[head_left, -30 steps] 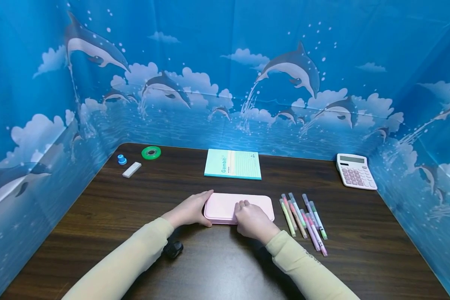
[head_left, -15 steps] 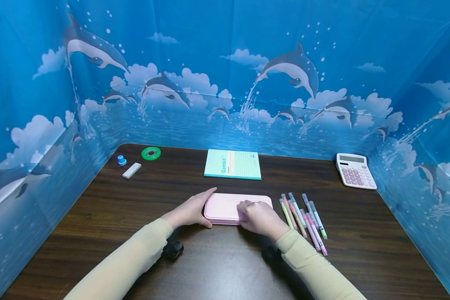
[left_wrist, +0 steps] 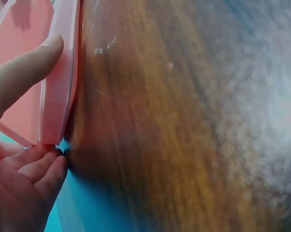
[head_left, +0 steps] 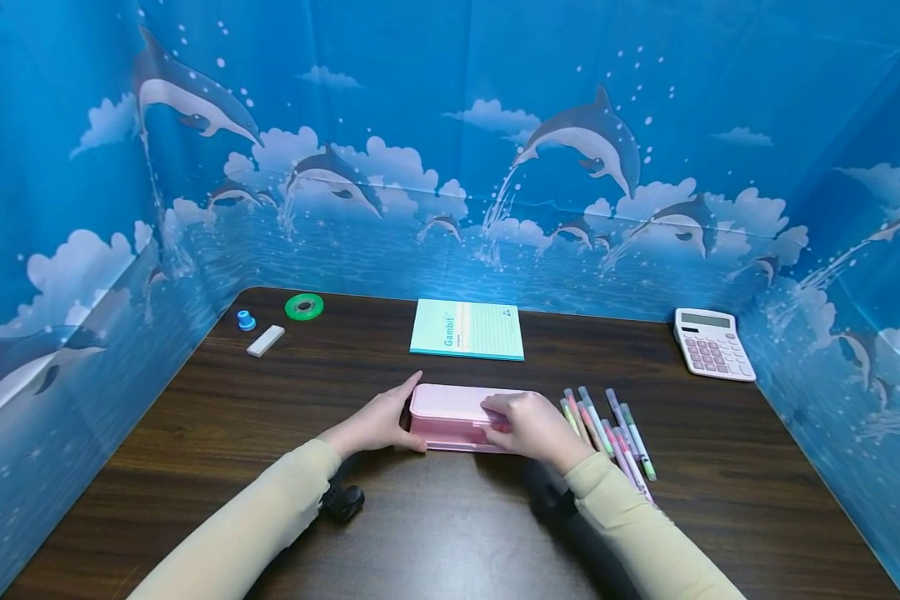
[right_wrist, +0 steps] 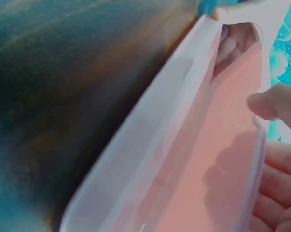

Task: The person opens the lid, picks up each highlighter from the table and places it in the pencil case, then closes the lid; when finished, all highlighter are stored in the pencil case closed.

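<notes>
A pink pencil case (head_left: 450, 402) lies lengthwise on the dark wooden table, its lid (right_wrist: 232, 145) lifted along the near edge and tilted up toward the far side. My left hand (head_left: 378, 423) grips the left end, thumb at the front and fingers round the end; the left wrist view shows the thumb (left_wrist: 27, 72) against the case's front wall. On the raised lid edge, my right hand (head_left: 534, 429) pinches with the thumb (right_wrist: 273, 104) at the inner side and curled fingers (right_wrist: 278, 186) on the outside. Its front covers the case's right end in the head view.
Several coloured markers (head_left: 621, 446) lie right of the case. Behind stand a teal notebook (head_left: 467, 329) and, far right, a white calculator (head_left: 714, 344). Far left are a green tape roll (head_left: 303, 307), a white block (head_left: 266, 341) and a small blue item (head_left: 246, 320).
My right hand has moved right along the case and raised the lid's near edge, so the front gap now shows. My left hand stays at the left end.
</notes>
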{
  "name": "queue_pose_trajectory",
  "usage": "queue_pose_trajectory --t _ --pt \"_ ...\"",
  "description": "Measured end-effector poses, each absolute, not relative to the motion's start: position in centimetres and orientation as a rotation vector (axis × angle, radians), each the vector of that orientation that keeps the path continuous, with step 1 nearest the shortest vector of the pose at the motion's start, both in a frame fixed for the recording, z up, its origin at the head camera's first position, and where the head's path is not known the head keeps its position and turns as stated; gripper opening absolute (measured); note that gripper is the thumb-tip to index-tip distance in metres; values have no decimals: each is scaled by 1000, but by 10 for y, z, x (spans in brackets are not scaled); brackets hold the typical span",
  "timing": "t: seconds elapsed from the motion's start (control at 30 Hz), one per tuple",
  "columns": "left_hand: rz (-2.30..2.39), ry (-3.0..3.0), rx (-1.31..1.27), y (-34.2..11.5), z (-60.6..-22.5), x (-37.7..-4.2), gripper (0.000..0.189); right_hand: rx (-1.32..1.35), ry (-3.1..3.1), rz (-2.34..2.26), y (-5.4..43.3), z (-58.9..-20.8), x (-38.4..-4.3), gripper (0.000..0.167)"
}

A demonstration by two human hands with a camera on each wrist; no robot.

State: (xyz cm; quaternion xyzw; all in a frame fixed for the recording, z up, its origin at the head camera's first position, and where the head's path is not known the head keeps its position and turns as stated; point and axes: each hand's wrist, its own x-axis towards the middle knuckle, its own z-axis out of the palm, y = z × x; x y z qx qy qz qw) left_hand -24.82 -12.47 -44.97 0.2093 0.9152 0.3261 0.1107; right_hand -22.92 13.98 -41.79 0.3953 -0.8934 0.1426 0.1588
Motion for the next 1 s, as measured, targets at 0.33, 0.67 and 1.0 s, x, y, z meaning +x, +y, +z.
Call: queue_pose_trajectory --t 0.33,0.67,1.0 --pt "1000 2685 624 -125 -449 -246 114 849 -2536 473 147 -406 -238 21" --pt "1049 2666 616 -124 -449 -246 118 731 -2503 480 171 -401 -248 14" --pt "1033 2677 618 -124 -450 -246 119 517 -2502 482 191 -402 -255 17"
